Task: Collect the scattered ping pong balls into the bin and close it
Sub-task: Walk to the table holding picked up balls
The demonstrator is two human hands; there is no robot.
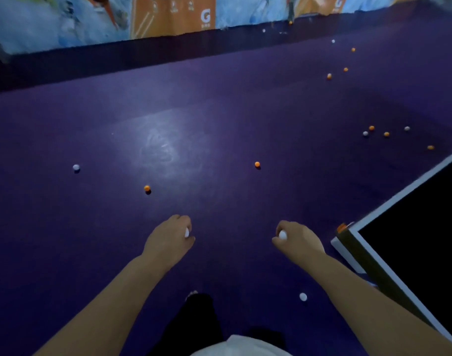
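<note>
My left hand (pixel 169 238) is closed around a white ping pong ball (pixel 187 232) that peeks out between its fingers. A second white ball (pixel 282 235) sits in the grip of my right hand (pixel 298 241). Both hands hover low over the purple floor (pixel 219 124). Loose on the floor lie an orange ball (pixel 147 188), another orange ball (pixel 257 164), a white ball (pixel 76 167) at the left and a white ball (pixel 303 296) near my feet. Several more orange and white balls (pixel 371 128) are scattered far right. No bin is in view.
A dark table tennis table (pixel 412 247) with a white edge fills the lower right corner. A printed barrier wall (pixel 168 19) runs along the back of the floor. My dark trouser leg (pixel 194 319) shows at the bottom middle.
</note>
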